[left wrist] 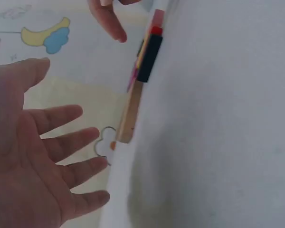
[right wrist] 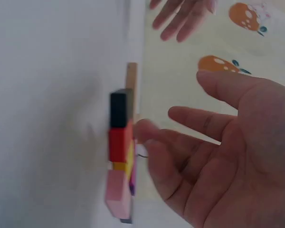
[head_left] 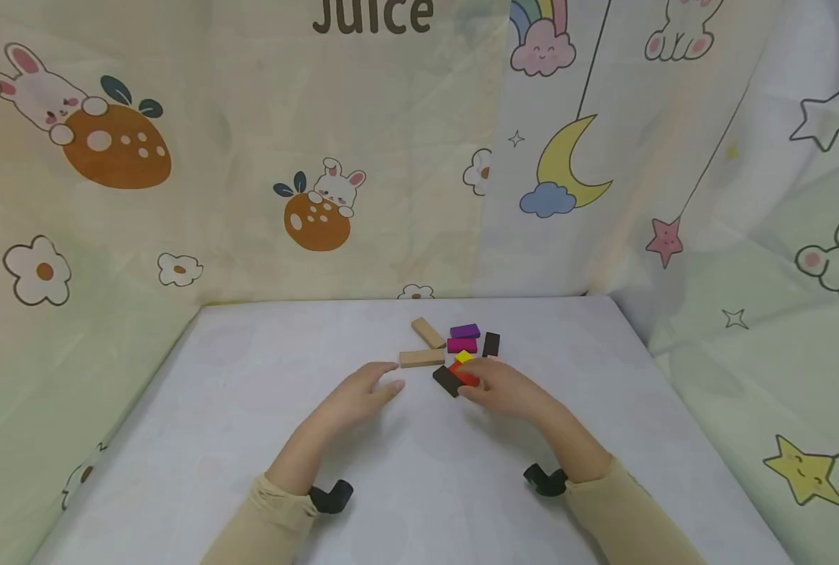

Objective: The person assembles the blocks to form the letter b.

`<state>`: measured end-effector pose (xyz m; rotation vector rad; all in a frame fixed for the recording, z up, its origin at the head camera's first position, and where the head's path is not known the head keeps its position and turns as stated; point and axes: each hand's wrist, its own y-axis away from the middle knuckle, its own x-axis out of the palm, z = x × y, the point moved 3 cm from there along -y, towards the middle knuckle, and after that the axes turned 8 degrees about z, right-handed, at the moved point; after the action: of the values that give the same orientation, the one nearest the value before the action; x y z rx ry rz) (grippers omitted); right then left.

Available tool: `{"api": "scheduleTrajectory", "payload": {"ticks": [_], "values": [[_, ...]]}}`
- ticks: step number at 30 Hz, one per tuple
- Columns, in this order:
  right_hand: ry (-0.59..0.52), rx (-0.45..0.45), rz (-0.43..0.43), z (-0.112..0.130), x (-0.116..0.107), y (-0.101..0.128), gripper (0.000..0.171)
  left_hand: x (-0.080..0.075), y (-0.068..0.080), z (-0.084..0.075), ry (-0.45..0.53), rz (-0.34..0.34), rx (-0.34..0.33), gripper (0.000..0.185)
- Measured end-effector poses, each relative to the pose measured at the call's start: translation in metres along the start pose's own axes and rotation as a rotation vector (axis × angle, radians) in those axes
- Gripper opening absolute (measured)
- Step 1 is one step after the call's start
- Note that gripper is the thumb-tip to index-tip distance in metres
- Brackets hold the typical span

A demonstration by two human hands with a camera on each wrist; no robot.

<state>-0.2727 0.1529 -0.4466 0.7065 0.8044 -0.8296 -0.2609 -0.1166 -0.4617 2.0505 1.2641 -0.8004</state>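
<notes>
A cluster of small rectangular blocks lies on the white table. Beside its left end my left hand (head_left: 359, 395) is held with fingers spread and nothing in it; the left wrist view shows the same bare palm (left wrist: 23, 166). My right hand (head_left: 514, 388) hovers at the cluster's right side, fingers loosely bent, close to the red block (head_left: 467, 374); contact cannot be told. Around it are a black block (head_left: 447, 381), a yellow block (head_left: 465, 357) and a pink block (right wrist: 118, 192), which the right hand mostly hides in the head view.
Behind lie a magenta block (head_left: 461, 345), a purple block (head_left: 465, 331) and another black block (head_left: 491, 344). Two plain wooden blocks, one flat across (head_left: 422, 359) and one slanted (head_left: 428, 333), lie to the left. A printed cloth (head_left: 405, 235) hangs behind the table.
</notes>
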Motion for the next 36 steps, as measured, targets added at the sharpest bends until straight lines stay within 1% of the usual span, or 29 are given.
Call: {"api": "scheduleTrajectory", "payload": {"ticks": [2, 4, 9, 12, 14, 16, 22, 24, 29, 32, 36], "values": [[-0.003, -0.017, 0.020, -0.001, 0.007, -0.003, 0.047, 0.010, -0.005, 0.009, 0.113, 0.032, -0.003, 0.063], [-0.004, -0.022, 0.029, -0.002, 0.013, -0.005, 0.047, 0.019, -0.009, 0.016, 0.176, 0.035, 0.005, 0.058], [0.002, 0.012, 0.033, -0.007, 0.026, -0.009, 0.047, 0.033, -0.012, 0.026, 0.262, 0.014, 0.045, 0.046], [0.040, 0.034, 0.031, -0.007, 0.032, -0.010, 0.046, 0.038, -0.012, 0.028, 0.288, 0.015, 0.053, 0.044], [0.069, 0.035, 0.021, -0.006, 0.034, -0.011, 0.045, 0.040, -0.012, 0.029, 0.279, 0.013, 0.056, 0.044], [0.088, 0.036, 0.013, -0.004, 0.036, -0.011, 0.045, 0.041, -0.012, 0.030, 0.249, 0.006, 0.061, 0.043], [0.067, 0.031, 0.020, 0.002, 0.041, -0.011, 0.046, 0.043, -0.014, 0.033, 0.177, -0.008, 0.087, 0.040], [0.052, 0.034, 0.017, 0.001, 0.042, -0.011, 0.046, 0.043, -0.014, 0.034, 0.161, -0.014, 0.103, 0.040], [0.045, 0.040, 0.010, -0.003, 0.044, -0.012, 0.049, 0.045, -0.014, 0.035, 0.108, -0.029, 0.115, 0.040], [0.055, 0.015, 0.027, -0.004, 0.045, -0.012, 0.049, 0.046, -0.016, 0.036, 0.054, -0.041, 0.133, 0.044], [0.041, -0.029, 0.064, -0.002, 0.047, -0.011, 0.050, 0.049, -0.018, 0.037, -0.024, -0.045, 0.167, 0.058]]}}
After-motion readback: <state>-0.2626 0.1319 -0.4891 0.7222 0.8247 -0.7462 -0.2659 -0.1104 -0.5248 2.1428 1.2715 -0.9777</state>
